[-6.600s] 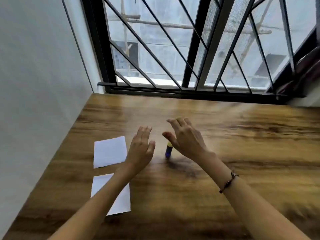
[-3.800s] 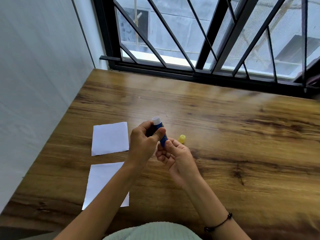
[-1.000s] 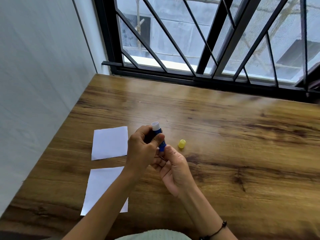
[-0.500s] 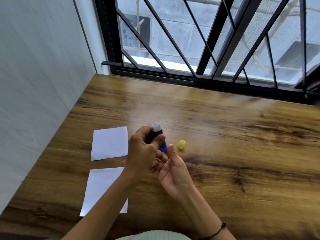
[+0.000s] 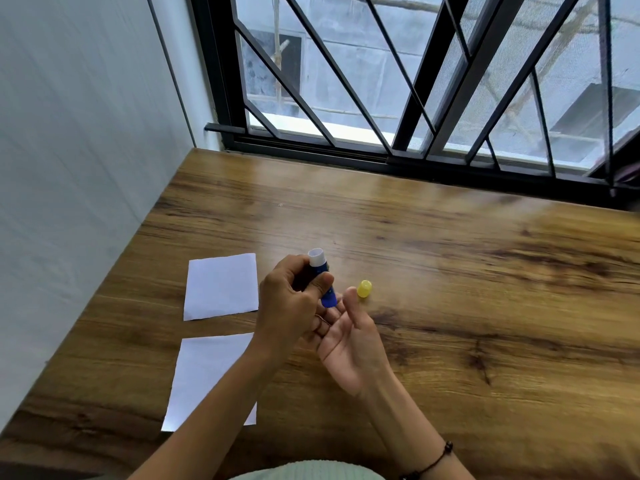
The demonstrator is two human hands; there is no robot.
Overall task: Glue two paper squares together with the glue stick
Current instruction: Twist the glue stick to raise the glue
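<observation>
My left hand [image 5: 289, 306] grips a blue glue stick [image 5: 327, 296] upright above the table, its white uncapped tip pointing up and away. Just to its right my right hand [image 5: 349, 344] lies palm up with fingers spread, its fingertips near the base of the stick, holding nothing. The yellow cap [image 5: 364, 288] lies on the wooden table [image 5: 467, 306] just beyond my right fingertips. Two white paper squares lie side by side to the left: the far one [image 5: 221, 286] fully visible, the near one [image 5: 204, 375] partly under my left forearm.
A white wall [image 5: 76, 168] runs along the table's left edge. A black barred window [image 5: 398, 98] stands behind the far edge. A dark bracelet [image 5: 429, 462] circles my right wrist. Bare wood extends to the right of my hands.
My right hand has let go of the stick's base and opened palm up. The left hand keeps the glue stick in about the same place; the cap and papers have not moved.
</observation>
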